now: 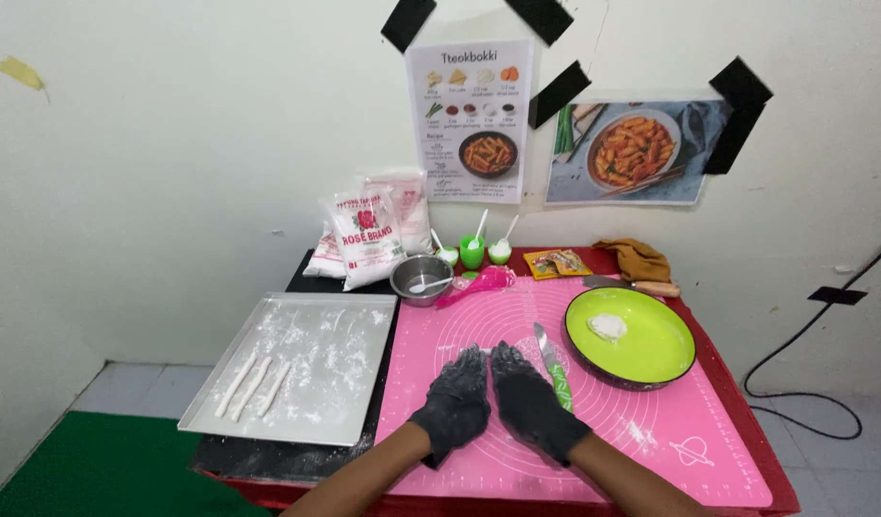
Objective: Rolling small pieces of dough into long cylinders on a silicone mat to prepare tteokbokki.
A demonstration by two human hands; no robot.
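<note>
I look down at my two hands, both in dark gloves dusted with white flour, lying side by side on a pink silicone mat (594, 421). My left hand (455, 402) and my right hand (531, 397) are palm down, fingers stretched flat and close together, the two hands touching along their inner edges. They press on the mat, and I cannot tell whether anything lies beneath them; the fingers grip nothing that I can see.

Just beside my right hand, on the mat, lies a small knife with a green handle (555, 369), its blade pointing away from me. Beyond it, to the right, sits a round bowl, lime green inside and dark outside (651, 359), holding a small white lump of dough (608, 326).

To my left, off the mat, a floured metal tray (345, 383) holds three thin white dough sticks (252, 385) lying nearly parallel near its front left corner.

At the back of the table (756, 402), covered in red, stand white bags of flour (369, 239), a small steel bowl with a white spoon (421, 278), a pink scraper (479, 283), three little green cups with spoons (472, 251), a sauce packet (556, 262), a brown cloth (637, 257) and a wooden-handled knife (632, 284).

Two printed sheets, a recipe sheet (469, 120) and a food photo (632, 151), are taped to the white wall.
</note>
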